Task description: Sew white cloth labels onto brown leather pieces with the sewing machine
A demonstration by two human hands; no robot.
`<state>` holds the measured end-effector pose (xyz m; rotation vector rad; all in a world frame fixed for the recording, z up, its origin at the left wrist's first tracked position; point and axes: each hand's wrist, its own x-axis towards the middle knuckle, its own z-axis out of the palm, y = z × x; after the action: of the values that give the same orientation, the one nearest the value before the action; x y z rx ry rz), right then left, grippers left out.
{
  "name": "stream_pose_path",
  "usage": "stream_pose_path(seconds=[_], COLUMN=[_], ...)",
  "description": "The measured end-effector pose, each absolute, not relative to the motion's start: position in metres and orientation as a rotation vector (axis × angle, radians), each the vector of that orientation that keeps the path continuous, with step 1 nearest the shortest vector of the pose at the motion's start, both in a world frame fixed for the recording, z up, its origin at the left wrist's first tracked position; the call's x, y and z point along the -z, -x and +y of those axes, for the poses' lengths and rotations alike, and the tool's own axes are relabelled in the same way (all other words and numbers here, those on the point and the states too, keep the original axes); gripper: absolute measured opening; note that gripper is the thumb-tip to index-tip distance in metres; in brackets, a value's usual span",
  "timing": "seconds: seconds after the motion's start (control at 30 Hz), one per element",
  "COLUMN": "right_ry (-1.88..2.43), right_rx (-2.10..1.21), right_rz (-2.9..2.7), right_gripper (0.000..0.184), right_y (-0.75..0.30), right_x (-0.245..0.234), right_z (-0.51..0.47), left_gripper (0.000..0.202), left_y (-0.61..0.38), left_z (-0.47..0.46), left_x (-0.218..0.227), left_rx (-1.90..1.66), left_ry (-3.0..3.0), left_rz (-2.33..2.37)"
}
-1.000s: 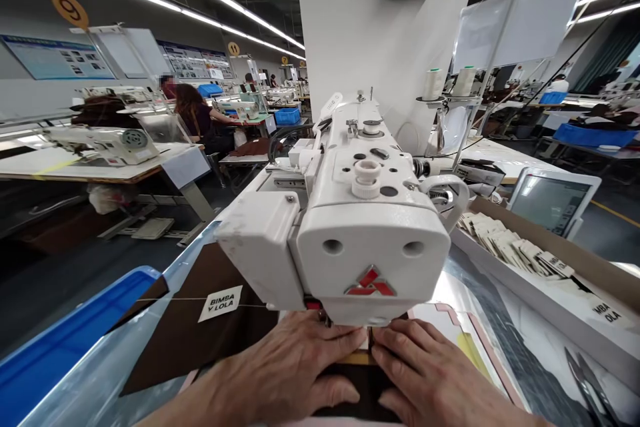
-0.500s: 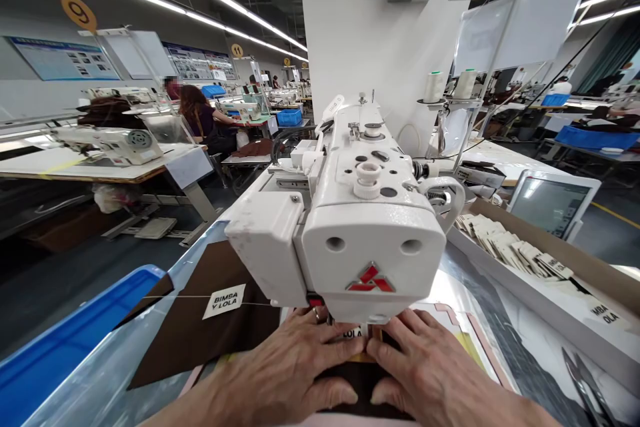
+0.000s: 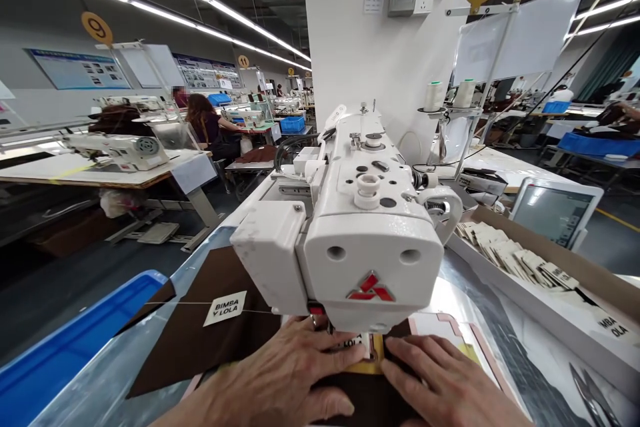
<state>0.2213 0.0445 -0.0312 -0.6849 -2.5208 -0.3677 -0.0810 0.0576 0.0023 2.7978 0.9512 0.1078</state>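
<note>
A white sewing machine head fills the middle of the view. Below it, a white label with black print lies on dark brown fabric, partly hidden by fingers. Beside the label shows a yellow strip. My left hand lies flat with fingers stretched, its fingertips on the label and the fabric under the machine. To the right, my right hand rests on the fabric by the yellow strip, fingers stretched. On the brown piece at left sits another label, crossed by a thread.
An open box of printed labels stands at right, with metal scissors near it. A screen is behind the box. A blue bin stands at lower left. A co-worker sits at a farther table.
My right hand has shifted right and away from the label, baring more of the label's edge and the yellow strip. My left hand stays nearly in place. The view has tilted slightly.
</note>
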Motion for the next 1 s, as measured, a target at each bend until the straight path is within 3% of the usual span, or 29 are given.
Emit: stream_pose_path(seconds=[0.13, 0.43, 0.8, 1.0], right_ry=[0.762, 0.879, 0.977, 0.996], right_rx=[0.427, 0.363, 0.248, 0.282], right_rz=[-2.529, -2.425, -2.441, -2.52], right_gripper=[0.037, 0.038, 0.038, 0.037], right_y=[-0.267, -0.297, -0.29, -0.288], right_x=[0.033, 0.076, 0.048, 0.024], right_z=[0.035, 0.027, 0.023, 0.026], left_gripper=[0.072, 0.081, 0.088, 0.08], left_y=[0.082, 0.085, 0.083, 0.078], left_z=[0.053, 0.044, 0.035, 0.038], left_x=[0.0, -0.002, 0.006, 0.015], left_rx=[-0.146, -0.135, 0.043, 0.015], left_ry=[-2.864, -2.847, -2.635, -2.625], left_rz=[0.976, 1.065, 1.183, 1.247])
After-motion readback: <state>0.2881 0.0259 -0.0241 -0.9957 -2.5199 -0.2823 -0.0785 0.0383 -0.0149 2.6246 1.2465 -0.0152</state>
